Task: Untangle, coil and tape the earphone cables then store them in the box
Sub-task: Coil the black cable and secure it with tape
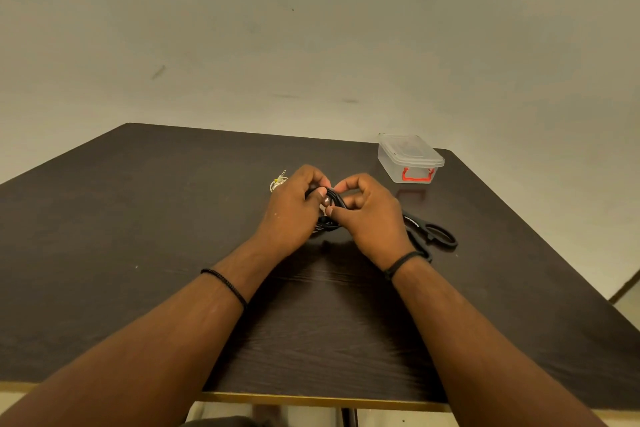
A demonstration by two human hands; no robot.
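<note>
Black scissors (431,230) lie on the dark table (138,218).

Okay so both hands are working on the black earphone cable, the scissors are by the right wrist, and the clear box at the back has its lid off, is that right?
Not quite: in the head view the clear box has its lid on, red latch down. The rest holds: both hands, left hand and right hand, hold the black earphone cable, and the scissors lie by the right wrist.

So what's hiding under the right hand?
Black scissors lie on the table there; their handles stick out, but the right hand covers the blades. Both hands grip the black cable.
</note>
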